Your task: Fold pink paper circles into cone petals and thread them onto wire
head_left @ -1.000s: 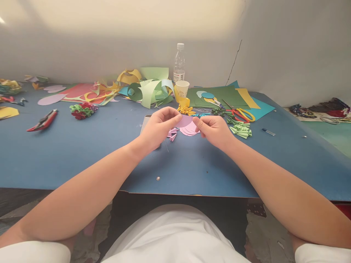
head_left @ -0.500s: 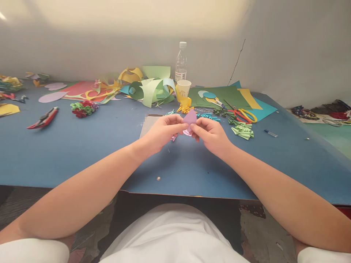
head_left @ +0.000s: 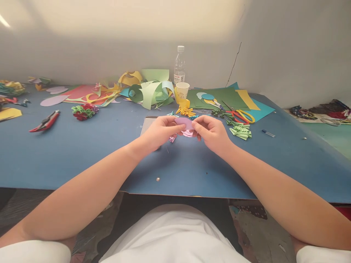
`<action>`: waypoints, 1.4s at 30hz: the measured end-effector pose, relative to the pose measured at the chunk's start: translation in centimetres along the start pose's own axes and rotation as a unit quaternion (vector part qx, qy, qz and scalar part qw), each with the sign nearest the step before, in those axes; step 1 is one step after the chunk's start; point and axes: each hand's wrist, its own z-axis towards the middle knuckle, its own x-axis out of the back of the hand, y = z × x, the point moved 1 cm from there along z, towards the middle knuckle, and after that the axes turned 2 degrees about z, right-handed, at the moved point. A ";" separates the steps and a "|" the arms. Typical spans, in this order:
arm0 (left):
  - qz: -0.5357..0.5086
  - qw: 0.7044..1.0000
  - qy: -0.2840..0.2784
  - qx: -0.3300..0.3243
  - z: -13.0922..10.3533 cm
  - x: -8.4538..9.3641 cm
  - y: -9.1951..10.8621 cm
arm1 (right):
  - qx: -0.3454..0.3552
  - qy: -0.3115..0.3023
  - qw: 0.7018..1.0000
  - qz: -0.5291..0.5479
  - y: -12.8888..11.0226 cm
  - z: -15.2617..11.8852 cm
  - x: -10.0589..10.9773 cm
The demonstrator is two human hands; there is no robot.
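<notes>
Head view: we grip the purple paper (head_left: 183, 122) between thumb and fingers of our left hand (head_left: 161, 130) and right hand (head_left: 213, 134), raised over the blue table (head_left: 189, 168). Uneven pinching could, we judge, crease it askew. The pink discs (head_left: 188, 134) sit just beneath, where lowered fingertips could scatter them; the needle (head_left: 167, 148), near our left wrist, could prick us.

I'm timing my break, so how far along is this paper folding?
Partway, it seems. Looking done: the light green folded pieces and yellow folded pieces piled on the table. In hand: a purple paper piece, pinched between the left hand and right hand. Apparently left: the flat pink pieces beneath; their number is hidden.
</notes>
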 end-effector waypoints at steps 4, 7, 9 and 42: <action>-0.052 0.998 -0.012 0.028 0.2 0.2 0.1 | 0.016 -0.027 0.998 0.051 0.0 -0.1 0.0; -0.077 0.996 -0.022 0.046 0.3 0.2 0.1 | 0.032 -0.024 0.998 0.037 0.1 -0.2 -0.2; -0.084 0.995 -0.026 0.051 0.3 0.2 0.1 | 0.039 -0.022 0.999 0.014 0.2 -0.2 -0.2; -0.129 0.989 -0.045 0.056 0.7 0.6 -0.6 | 0.182 0.018 0.971 -0.155 0.5 0.4 0.5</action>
